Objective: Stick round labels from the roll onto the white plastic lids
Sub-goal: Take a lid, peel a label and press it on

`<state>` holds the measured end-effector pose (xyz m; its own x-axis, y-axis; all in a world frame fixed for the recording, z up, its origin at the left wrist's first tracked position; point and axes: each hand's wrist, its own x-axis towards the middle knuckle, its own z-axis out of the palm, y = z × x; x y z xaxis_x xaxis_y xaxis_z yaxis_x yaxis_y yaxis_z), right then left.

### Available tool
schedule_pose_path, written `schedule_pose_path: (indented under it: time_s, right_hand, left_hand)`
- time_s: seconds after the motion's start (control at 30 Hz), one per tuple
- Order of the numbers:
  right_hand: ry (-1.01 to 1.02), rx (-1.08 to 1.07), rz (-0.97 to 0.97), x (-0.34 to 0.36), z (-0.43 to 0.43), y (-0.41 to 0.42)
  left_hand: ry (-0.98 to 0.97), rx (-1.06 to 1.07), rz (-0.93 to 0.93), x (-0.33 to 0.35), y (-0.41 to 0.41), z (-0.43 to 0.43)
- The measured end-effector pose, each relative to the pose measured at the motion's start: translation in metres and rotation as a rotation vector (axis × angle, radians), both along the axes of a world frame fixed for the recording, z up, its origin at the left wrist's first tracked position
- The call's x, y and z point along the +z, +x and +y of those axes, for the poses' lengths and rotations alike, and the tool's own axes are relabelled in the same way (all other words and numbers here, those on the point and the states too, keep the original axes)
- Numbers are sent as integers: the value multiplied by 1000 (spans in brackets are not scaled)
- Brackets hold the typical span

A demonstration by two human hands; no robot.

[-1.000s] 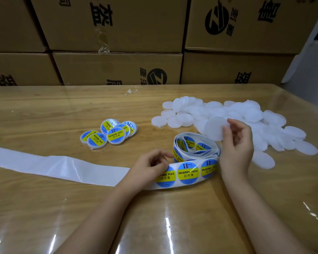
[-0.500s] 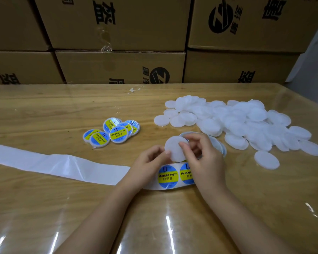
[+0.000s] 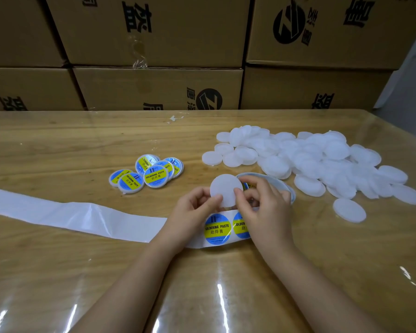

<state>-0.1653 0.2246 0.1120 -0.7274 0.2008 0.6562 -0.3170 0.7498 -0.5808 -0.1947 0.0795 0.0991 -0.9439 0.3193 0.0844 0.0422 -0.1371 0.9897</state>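
Note:
A bare white plastic lid is pinched between my left hand and my right hand, held just above the label roll. The roll's strip runs under my hands, showing blue-and-yellow round labels that read "soldering paste". My right hand covers part of the second label and most of the roll. A big heap of unlabelled white lids lies to the right. Several labelled lids sit in a small cluster to the left.
The empty white backing strip trails off to the left across the wooden table, which has a glossy clear cover. Stacked cardboard boxes wall off the table's far edge. One single lid lies apart at the right.
My right hand carried a white lid from the heap over to the roll, and my left hand rose off the strip and took hold of the lid's left edge.

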Motion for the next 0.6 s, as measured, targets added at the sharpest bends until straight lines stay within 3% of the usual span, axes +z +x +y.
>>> schedule_pose_path:
  time_s: [0.2, 0.43, 0.6]
  right_hand:
    - [83, 48, -27, 2, 3, 1]
    - [319, 312, -5, 6, 10, 5]
    - [410, 395, -73, 8, 11, 7]
  left_hand:
    - [38, 87, 22, -6, -4, 1]
    - [-63, 305, 228, -8, -9, -3]
    - [-153, 327, 244, -11, -10, -4]
